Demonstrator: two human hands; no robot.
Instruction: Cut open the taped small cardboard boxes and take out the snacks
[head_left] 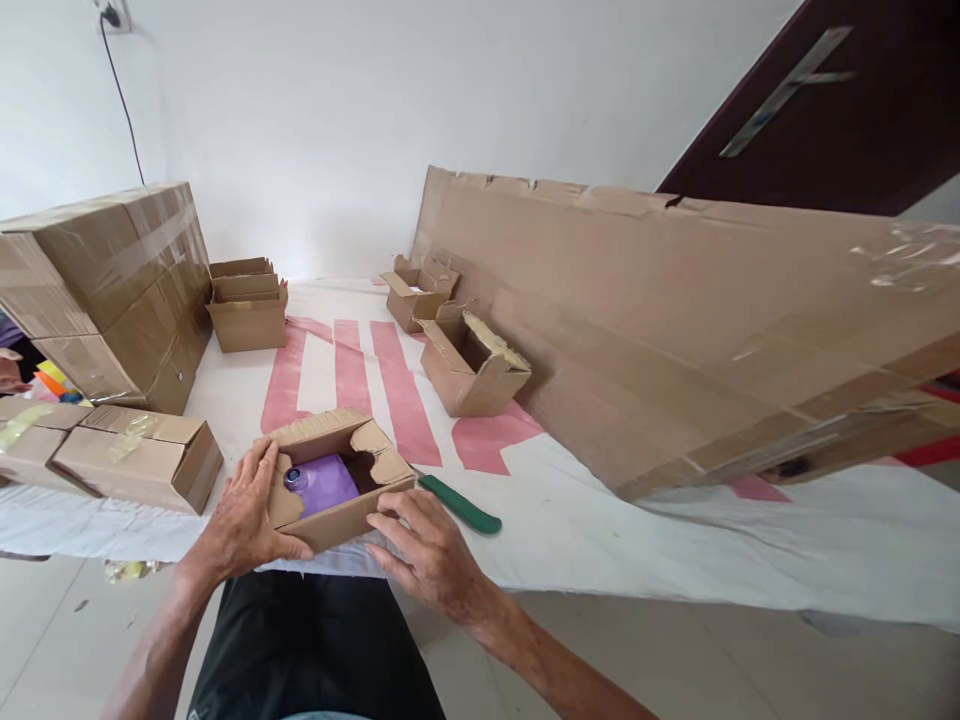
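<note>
An open cardboard box (339, 530) sits at the table's near edge in front of me, its end flaps raised. Inside lies a shiny purple packet (335, 484) with a round dark-rimmed piece (296, 479) at its left end. My left hand (244, 510) grips the left end of this box, thumb along the near wall and fingers over the corner. At the near right side, my right hand (427, 545) has its fingers apart, with fingertips at the wall. Beyond it, a green handle (461, 505) rests on the cloth; the box hides its far end.
Two open small boxes (476, 385) stand farther back, beside a large leaning cardboard sheet (675, 330). More open boxes (247, 320) are at the back left. Taped large cartons (112, 290) and closed small boxes (135, 455) line the left. A person's hand (9, 370) shows at the left edge.
</note>
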